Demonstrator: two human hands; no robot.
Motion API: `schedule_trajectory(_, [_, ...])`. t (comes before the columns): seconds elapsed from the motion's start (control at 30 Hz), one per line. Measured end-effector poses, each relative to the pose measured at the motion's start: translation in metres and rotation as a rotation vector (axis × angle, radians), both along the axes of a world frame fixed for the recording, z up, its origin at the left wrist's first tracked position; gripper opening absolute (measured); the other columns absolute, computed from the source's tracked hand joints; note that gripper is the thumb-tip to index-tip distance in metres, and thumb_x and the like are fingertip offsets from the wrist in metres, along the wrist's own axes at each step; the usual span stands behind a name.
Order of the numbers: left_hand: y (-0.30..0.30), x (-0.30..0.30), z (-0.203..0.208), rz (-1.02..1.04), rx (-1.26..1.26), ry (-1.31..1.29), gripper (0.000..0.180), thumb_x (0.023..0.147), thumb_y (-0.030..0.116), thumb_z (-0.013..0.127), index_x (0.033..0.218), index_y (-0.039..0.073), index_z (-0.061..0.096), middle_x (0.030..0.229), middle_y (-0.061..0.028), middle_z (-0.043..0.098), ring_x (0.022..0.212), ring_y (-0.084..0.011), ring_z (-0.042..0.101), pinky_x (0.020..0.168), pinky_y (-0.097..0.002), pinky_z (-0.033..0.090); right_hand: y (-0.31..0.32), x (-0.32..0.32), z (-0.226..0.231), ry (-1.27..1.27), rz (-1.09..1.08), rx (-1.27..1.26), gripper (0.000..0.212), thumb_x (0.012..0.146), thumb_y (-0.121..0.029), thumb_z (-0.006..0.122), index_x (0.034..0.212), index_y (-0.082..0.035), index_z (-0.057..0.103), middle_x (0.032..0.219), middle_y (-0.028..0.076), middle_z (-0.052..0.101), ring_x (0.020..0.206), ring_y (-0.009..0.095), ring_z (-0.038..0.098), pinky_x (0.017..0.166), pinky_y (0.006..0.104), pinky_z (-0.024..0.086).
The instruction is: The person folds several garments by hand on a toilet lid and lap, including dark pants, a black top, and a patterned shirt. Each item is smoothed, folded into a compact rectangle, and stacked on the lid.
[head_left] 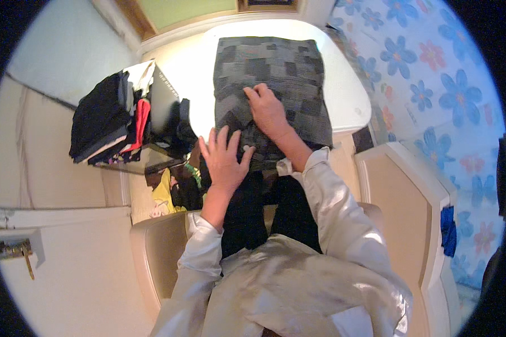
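Note:
A dark grey cloth garment (298,73) with a patchwork of lighter and darker squares lies spread on a white table in front of me. My left hand (226,160) is open at its near left corner, fingers spread, the fingertips touching the fabric. A small pale round spot, perhaps a button, shows beside the thumb. Over the middle of the garment is my right hand (269,114), its fingers curled down and thumb forward, closed on the fabric. Slight creases run through the cloth near the thumb. The undersides of the right fingers are hidden.
The white table (348,95) has rounded corners. On the left, a stack of folded dark clothes (100,115) with a red piece (143,121) rests on a dark stand. Lower down lie loose clothes, including a yellow one (163,191). A flowered wall hanging (427,95) covers the right.

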State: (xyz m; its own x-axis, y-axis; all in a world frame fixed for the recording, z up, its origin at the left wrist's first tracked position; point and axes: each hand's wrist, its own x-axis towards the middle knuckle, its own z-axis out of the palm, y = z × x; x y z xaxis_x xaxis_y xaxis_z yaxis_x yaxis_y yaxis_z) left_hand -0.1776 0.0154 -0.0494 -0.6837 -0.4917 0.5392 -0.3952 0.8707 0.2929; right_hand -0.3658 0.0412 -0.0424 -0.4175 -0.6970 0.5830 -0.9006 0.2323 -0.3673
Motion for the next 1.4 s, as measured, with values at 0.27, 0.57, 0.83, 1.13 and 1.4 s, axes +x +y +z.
schedule_trajectory(0.27, [0.005,-0.055,0.022,0.077,-0.037,-0.020,0.079,0.071,0.039,0.079,0.134,0.004,0.046,0.113,-0.0163,0.049,0.103,-0.0355,0.050,0.085,-0.0466,0.040,0.029,0.016,0.012,-0.544,0.111,-0.179,0.044,0.090,-0.015,0.062,0.130,0.000,0.053,0.120,0.024,0.060,0.109,0.044,0.058,0.093,0.0468,0.048])
schedule_trajectory(0.57, [0.007,-0.070,0.027,0.184,-0.065,-0.179,0.065,0.072,0.032,0.075,0.128,0.008,0.050,0.107,-0.0122,0.048,0.097,-0.0334,0.052,0.074,-0.0459,0.042,0.060,0.022,0.007,-0.571,0.182,-0.029,0.048,0.088,-0.005,0.054,0.135,-0.002,0.051,0.131,0.022,0.059,0.121,0.038,0.056,0.103,0.0418,0.045])
schedule_trajectory(0.83, [-0.001,-0.077,0.016,0.257,-0.067,-0.114,0.047,0.079,0.027,0.069,0.119,0.008,0.056,0.102,-0.0132,0.051,0.091,-0.0346,0.055,0.074,-0.0476,0.045,0.054,0.029,0.023,-0.604,0.216,-0.133,0.054,0.082,0.007,0.049,0.135,-0.002,0.051,0.127,0.022,0.060,0.115,0.040,0.059,0.100,0.0407,0.047])
schedule_trajectory(1.13, [-0.031,-0.064,0.021,0.179,0.631,0.469,0.023,0.095,0.021,0.055,0.100,-0.001,0.061,0.088,-0.0156,0.064,0.079,-0.0278,0.059,0.072,-0.0405,0.048,0.065,0.025,0.005,-0.025,0.078,0.108,0.051,0.074,-0.011,0.072,0.124,-0.007,0.059,0.122,0.012,0.058,0.111,0.034,0.053,0.094,0.0434,0.046])
schedule_trajectory(1.4, [-0.040,-0.053,0.022,0.190,0.805,0.731,0.026,0.098,0.022,0.054,0.096,-0.004,0.058,0.081,-0.0061,0.061,0.073,-0.0144,0.049,0.069,-0.0321,0.045,0.034,0.021,0.012,0.294,0.114,0.286,0.017,0.080,-0.014,0.060,0.094,-0.004,0.060,0.092,0.008,0.053,0.090,0.026,0.057,0.068,0.0343,0.054])
